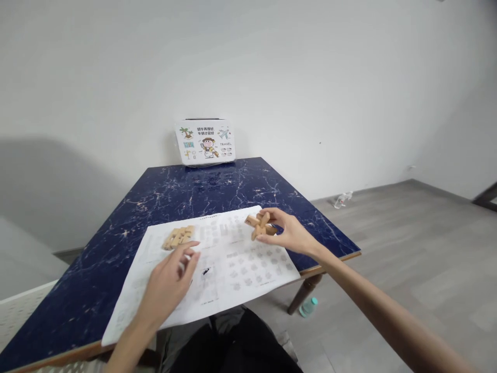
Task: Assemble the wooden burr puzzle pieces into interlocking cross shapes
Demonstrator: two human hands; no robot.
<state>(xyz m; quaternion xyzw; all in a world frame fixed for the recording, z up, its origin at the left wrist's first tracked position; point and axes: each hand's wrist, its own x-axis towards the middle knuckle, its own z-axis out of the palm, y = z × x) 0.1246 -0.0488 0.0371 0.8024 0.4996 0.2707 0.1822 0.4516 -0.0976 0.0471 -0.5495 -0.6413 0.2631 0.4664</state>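
Note:
My right hand [285,233] pinches a wooden cross-shaped puzzle piece assembly [261,226] just above the right part of a printed instruction sheet [233,261]. My left hand [171,282] hovers over the sheet's left half with fingers loosely curled and nothing visible in them. Its fingertips are close to a small pile of loose wooden blocks [179,236] lying on the sheet's upper left.
The sheet lies on a dark blue marbled table [166,194] against a white wall. A white illustrated box [204,141] stands at the table's far edge. On the grey floor lie a teal-capped bottle [308,306] by a table leg and a clear bottle [342,199] near the wall.

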